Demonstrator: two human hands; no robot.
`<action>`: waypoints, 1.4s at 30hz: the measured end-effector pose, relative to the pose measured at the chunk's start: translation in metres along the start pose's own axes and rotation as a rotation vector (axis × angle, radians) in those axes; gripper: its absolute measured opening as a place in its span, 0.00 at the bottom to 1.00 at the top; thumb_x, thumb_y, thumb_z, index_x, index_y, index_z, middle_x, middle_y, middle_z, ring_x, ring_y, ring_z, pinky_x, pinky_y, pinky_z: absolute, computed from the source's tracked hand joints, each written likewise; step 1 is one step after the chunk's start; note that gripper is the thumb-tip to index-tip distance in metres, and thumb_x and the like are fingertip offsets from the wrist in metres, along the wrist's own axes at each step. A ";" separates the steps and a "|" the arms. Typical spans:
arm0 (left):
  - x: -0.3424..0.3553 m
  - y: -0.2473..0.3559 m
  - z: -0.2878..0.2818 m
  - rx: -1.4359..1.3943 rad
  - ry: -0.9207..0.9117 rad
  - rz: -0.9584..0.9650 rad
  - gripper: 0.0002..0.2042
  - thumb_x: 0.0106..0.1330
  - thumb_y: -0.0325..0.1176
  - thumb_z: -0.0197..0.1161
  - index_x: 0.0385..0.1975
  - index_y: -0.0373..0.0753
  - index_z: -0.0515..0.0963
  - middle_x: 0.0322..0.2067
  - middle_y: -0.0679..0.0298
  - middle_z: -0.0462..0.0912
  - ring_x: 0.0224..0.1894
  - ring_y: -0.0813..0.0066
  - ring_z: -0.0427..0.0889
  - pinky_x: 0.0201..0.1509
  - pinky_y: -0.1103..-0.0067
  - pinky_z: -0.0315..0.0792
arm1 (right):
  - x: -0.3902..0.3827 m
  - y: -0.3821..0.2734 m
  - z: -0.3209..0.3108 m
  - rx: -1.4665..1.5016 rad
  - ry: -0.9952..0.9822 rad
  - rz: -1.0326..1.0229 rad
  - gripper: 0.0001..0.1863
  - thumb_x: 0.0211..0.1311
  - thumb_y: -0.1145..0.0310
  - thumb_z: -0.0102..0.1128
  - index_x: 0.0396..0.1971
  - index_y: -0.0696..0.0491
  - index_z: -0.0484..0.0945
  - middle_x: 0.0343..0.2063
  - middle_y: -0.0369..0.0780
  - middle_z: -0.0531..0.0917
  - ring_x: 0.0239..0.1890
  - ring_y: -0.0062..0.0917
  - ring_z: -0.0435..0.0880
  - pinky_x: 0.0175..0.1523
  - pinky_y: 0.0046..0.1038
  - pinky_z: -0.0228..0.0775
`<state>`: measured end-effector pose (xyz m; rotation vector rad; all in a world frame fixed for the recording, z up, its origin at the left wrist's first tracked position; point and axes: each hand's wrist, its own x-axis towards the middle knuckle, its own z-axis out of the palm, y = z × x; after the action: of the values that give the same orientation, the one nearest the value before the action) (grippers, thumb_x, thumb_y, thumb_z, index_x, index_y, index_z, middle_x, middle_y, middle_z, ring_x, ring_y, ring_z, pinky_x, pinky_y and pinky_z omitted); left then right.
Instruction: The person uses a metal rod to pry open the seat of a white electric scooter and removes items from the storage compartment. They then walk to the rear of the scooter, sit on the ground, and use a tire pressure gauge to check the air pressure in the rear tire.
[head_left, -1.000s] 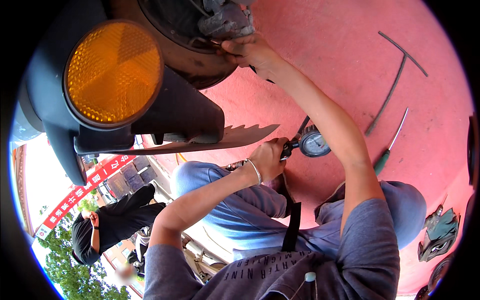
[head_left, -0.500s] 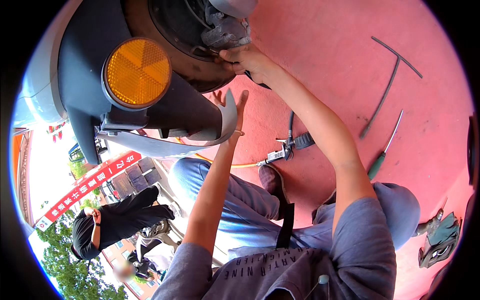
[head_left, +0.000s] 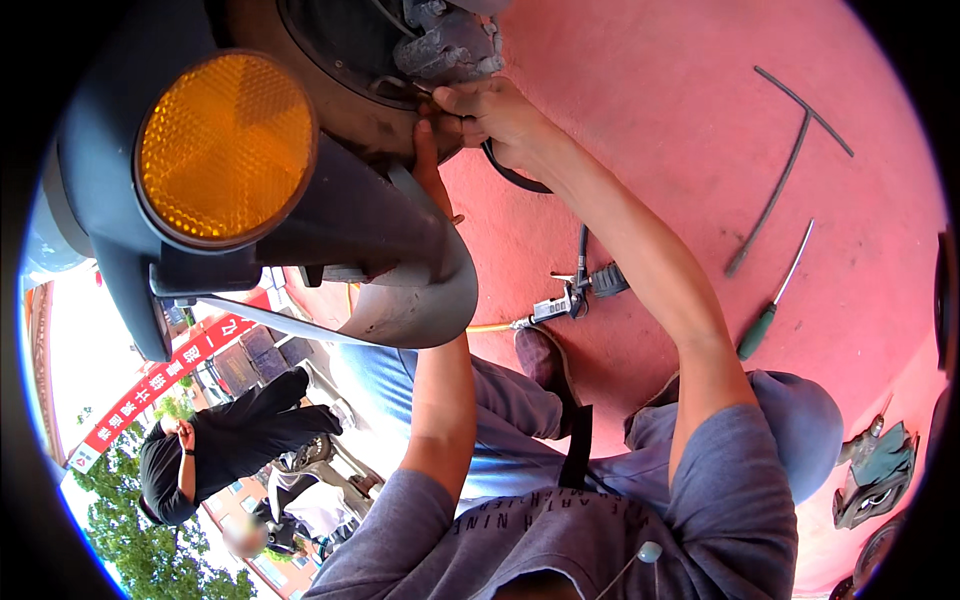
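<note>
My right hand (head_left: pixel 485 118) has its fingers closed at the wheel (head_left: pixel 345 80) near a small bent metal stem below the grey brake parts (head_left: pixel 450 45); what is in the fingers is too small to name. My left hand (head_left: pixel 428 158) reaches up behind the rear mudguard (head_left: pixel 400 300) to the tyre, beside my right hand, its fingers partly hidden. A round amber reflector (head_left: pixel 225 150) is fixed on the dark bodywork. A metal inflator (head_left: pixel 560 306) with gauge and hose lies on the pink floor beyond my shoe (head_left: pixel 540 360), away from both hands.
A T-shaped bar (head_left: pixel 805 115) and a green-handled screwdriver (head_left: pixel 760 330) lie on the floor at right, with a tool bag (head_left: pixel 875 480) lower down. A person in black (head_left: pixel 220 450), a red banner (head_left: pixel 165 380), parked two-wheelers and trees are at left.
My left hand has let go of the inflator, which now lies on the floor, and moved up to the tyre. The mudguard's lower part looks differently angled. My right hand stays at the wheel.
</note>
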<state>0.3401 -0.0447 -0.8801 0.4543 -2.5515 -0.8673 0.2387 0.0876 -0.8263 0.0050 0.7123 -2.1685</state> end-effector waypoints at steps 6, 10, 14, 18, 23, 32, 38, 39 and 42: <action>0.004 0.002 0.000 -0.003 0.007 0.002 0.46 0.40 0.43 0.73 0.58 0.32 0.52 0.55 0.50 0.60 0.57 0.59 0.61 0.56 0.69 0.62 | 0.012 0.018 0.000 -0.432 0.139 -0.434 0.09 0.57 0.68 0.53 0.27 0.58 0.78 0.17 0.44 0.77 0.17 0.26 0.73 0.22 0.25 0.61; 0.005 0.003 -0.002 0.002 0.012 0.000 0.46 0.40 0.43 0.73 0.58 0.32 0.52 0.55 0.50 0.60 0.57 0.58 0.61 0.56 0.69 0.62 | 0.007 0.021 0.005 -0.876 0.288 -0.805 0.07 0.54 0.68 0.53 0.25 0.56 0.78 0.19 0.50 0.76 0.22 0.39 0.77 0.27 0.33 0.67; 0.008 0.005 -0.001 0.004 0.015 0.006 0.46 0.40 0.42 0.72 0.57 0.32 0.52 0.55 0.50 0.60 0.57 0.58 0.61 0.56 0.69 0.61 | 0.002 0.021 0.009 -0.888 0.333 -0.905 0.07 0.56 0.71 0.53 0.26 0.60 0.76 0.17 0.47 0.75 0.17 0.32 0.71 0.24 0.27 0.63; 0.010 0.005 0.001 -0.003 0.014 0.006 0.46 0.40 0.42 0.72 0.57 0.32 0.52 0.55 0.50 0.60 0.57 0.58 0.61 0.56 0.69 0.61 | 0.003 0.018 0.015 -0.773 0.317 -0.769 0.12 0.59 0.68 0.50 0.25 0.60 0.76 0.14 0.44 0.74 0.17 0.28 0.71 0.24 0.26 0.62; 0.011 0.007 -0.006 0.004 0.025 -0.001 0.46 0.39 0.41 0.72 0.57 0.32 0.52 0.54 0.50 0.60 0.57 0.57 0.61 0.56 0.69 0.61 | 0.002 0.001 0.022 -0.422 0.220 -0.355 0.17 0.61 0.63 0.49 0.24 0.64 0.76 0.13 0.37 0.72 0.16 0.18 0.67 0.21 0.21 0.56; 0.009 0.007 -0.005 0.005 0.031 -0.001 0.46 0.39 0.40 0.72 0.57 0.32 0.52 0.54 0.51 0.61 0.57 0.56 0.61 0.56 0.68 0.61 | 0.001 -0.017 -0.006 0.093 -0.310 0.098 0.13 0.59 0.68 0.52 0.27 0.66 0.74 0.20 0.41 0.75 0.15 0.13 0.59 0.19 0.15 0.50; 0.008 0.005 -0.009 0.008 0.046 -0.002 0.45 0.39 0.39 0.72 0.57 0.32 0.52 0.54 0.51 0.61 0.57 0.56 0.61 0.56 0.68 0.61 | 0.006 -0.013 -0.003 -0.710 -0.090 -0.387 0.11 0.60 0.69 0.51 0.32 0.62 0.77 0.21 0.36 0.75 0.22 0.15 0.69 0.26 0.19 0.61; 0.009 0.004 -0.009 0.007 0.048 -0.005 0.45 0.39 0.39 0.72 0.57 0.32 0.52 0.54 0.51 0.61 0.57 0.56 0.61 0.56 0.68 0.61 | 0.009 -0.010 -0.005 -0.831 -0.111 -0.497 0.10 0.60 0.70 0.51 0.31 0.62 0.77 0.21 0.36 0.75 0.24 0.15 0.70 0.27 0.20 0.63; 0.010 0.005 -0.007 0.008 0.042 -0.003 0.45 0.39 0.39 0.72 0.57 0.32 0.52 0.54 0.51 0.61 0.57 0.56 0.61 0.56 0.68 0.61 | 0.010 -0.001 -0.005 -0.786 -0.076 -0.602 0.11 0.60 0.70 0.51 0.31 0.63 0.77 0.19 0.35 0.75 0.23 0.15 0.70 0.27 0.19 0.63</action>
<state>0.3339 -0.0487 -0.8698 0.4742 -2.5174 -0.8404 0.2301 0.0834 -0.8325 -0.7816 1.6316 -2.2483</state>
